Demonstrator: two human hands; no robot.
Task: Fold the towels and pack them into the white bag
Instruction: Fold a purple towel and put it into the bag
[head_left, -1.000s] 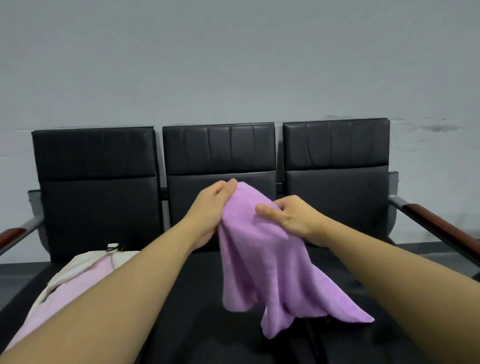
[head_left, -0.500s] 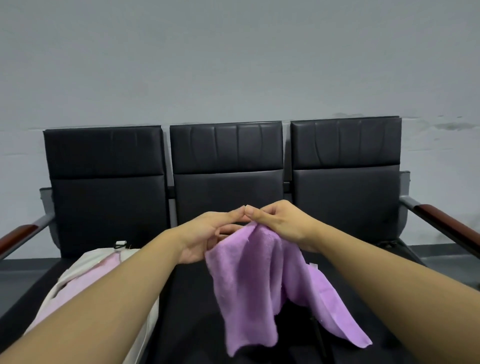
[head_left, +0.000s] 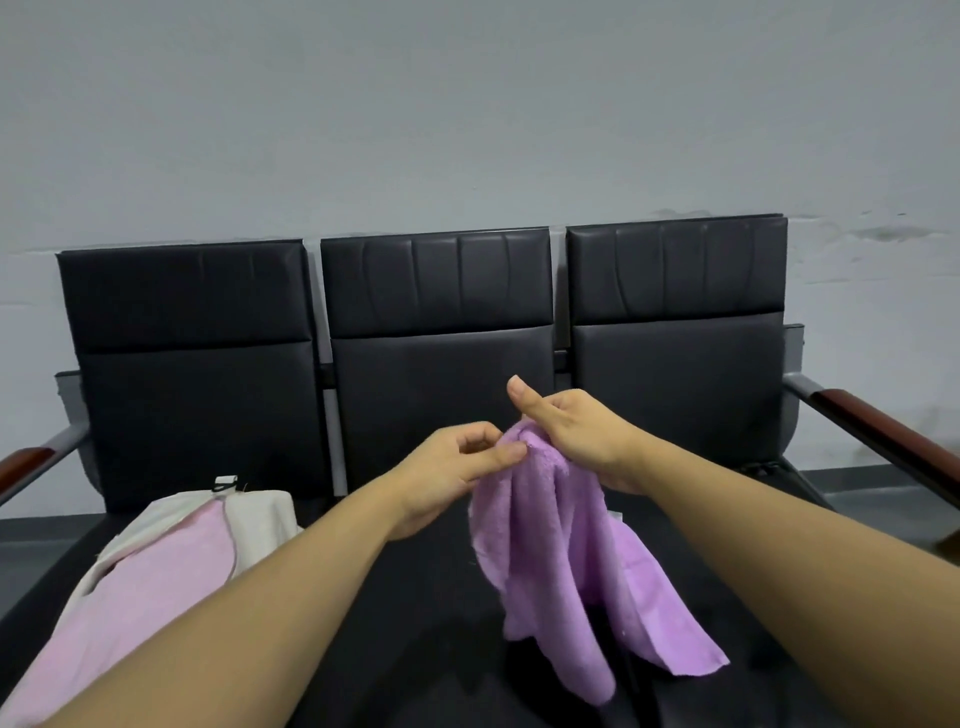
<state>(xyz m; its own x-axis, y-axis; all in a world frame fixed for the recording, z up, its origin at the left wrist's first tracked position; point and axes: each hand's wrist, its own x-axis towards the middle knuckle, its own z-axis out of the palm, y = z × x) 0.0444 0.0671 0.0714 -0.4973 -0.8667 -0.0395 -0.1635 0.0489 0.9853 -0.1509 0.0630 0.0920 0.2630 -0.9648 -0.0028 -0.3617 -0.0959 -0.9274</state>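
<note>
I see the purple towel (head_left: 566, 561) hanging unfolded above the middle seat of the black bench (head_left: 436, 364). Its long axis runs top to bottom, slanting slightly to my right as it descends. The bunched top sits between the two hands; the loose lower corners point down, the lowest reaching toward the seat surface at the right.

My right hand (head_left: 576, 436) grips the gathered top of the towel, fingers curled round the cloth from behind, thumb raised and clear of the fabric. My left hand (head_left: 462, 462) pinches the towel's upper edge just beside the right hand, thumb tip pressed against the cloth, the other fingers curled in. The two hands are nearly touching.

The white bag (head_left: 260, 514) lies on the left seat with its mouth open toward me. A pink towel (head_left: 150, 587) lies in that opening. A small white tab with a dark clip (head_left: 226, 483) stands at the bag's far edge; any print on it is too small to read. I can make out no brand or writing anywhere.
</note>
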